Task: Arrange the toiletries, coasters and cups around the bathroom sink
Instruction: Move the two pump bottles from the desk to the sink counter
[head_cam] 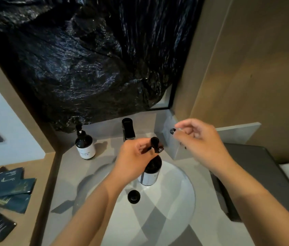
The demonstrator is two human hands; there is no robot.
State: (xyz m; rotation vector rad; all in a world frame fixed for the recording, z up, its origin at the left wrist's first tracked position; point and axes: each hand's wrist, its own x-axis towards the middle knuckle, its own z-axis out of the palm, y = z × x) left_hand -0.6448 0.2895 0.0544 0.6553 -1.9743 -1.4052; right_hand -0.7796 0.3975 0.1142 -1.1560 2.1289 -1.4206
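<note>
A dark pump bottle with a white label (pixel 150 174) is over the white sink basin (pixel 175 201), just right of the black drain (pixel 134 196). My left hand (pixel 134 162) grips its pump head from above. Whether the bottle's base touches the basin I cannot tell. My right hand (pixel 200 139) hovers to the right of the bottle, above the grey counter, blurred, fingers loosely curled with nothing seen in them. A second, matching pump bottle (pixel 85 146) stands on the counter at the back left.
The black faucet (pixel 128 129) rises behind the basin. Several dark teal sachets (pixel 7 189) lie on the wooden ledge at the left. A dark flat tray (pixel 257 174) sits right of the sink. Black plastic sheeting (pixel 90 59) covers the mirror.
</note>
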